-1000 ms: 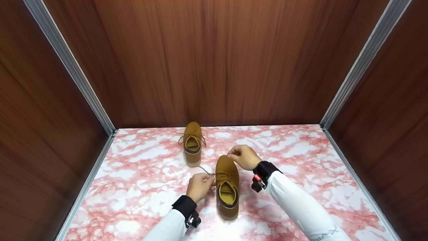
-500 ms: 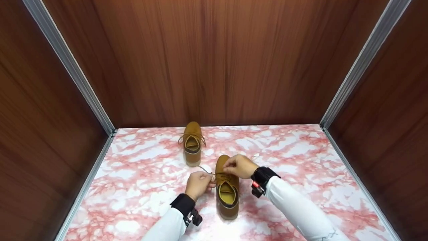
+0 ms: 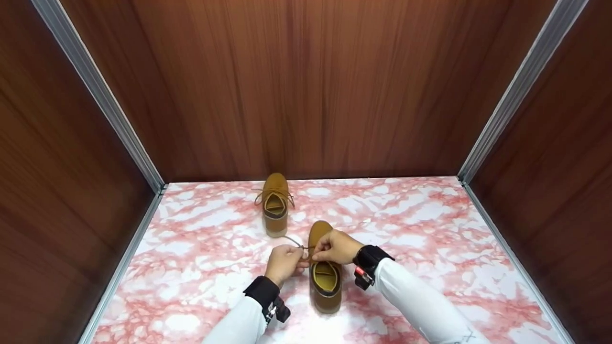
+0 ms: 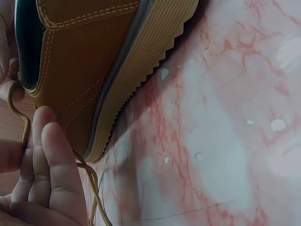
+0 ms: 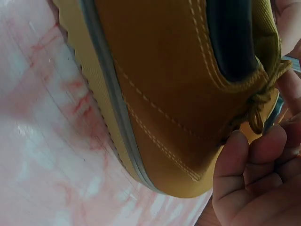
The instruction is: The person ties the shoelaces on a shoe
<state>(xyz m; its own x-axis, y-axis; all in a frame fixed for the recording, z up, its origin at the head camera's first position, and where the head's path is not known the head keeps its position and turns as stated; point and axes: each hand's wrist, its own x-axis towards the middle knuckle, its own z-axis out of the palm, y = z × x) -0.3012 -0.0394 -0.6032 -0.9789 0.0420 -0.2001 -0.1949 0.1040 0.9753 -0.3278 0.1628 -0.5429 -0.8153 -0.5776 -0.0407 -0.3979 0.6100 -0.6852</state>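
A tan lace-up shoe [image 3: 327, 302] stands upright in front of the person, toe pointing away. At its left side, my left hand [image 3: 282, 263] pinches a thin brown shoelace [image 4: 22, 117] between thumb and forefinger, other fingers extended. Loose lace hangs below that hand in the left wrist view. My right hand [image 3: 338, 247] reaches over the shoe's front from the right, its fingertips pinching at the lace. The right wrist view has the lace knot [image 5: 259, 100] at the throat of the shoe, right beside the curled fingers. The right hand covers most of the lacing from above.
A matching tan shoe [image 3: 276, 224] stands farther back to the left, its lace tied in a bow. Both are on a pink-and-white marbled surface [image 3: 205, 267]. Brown wood-look panels [image 3: 306, 95] with metal corner strips enclose the back and sides.
My right hand has come from beside the toe back toward the person, onto the lacing, and now pinches there. The left hand has stayed nearly still, holding the lace.
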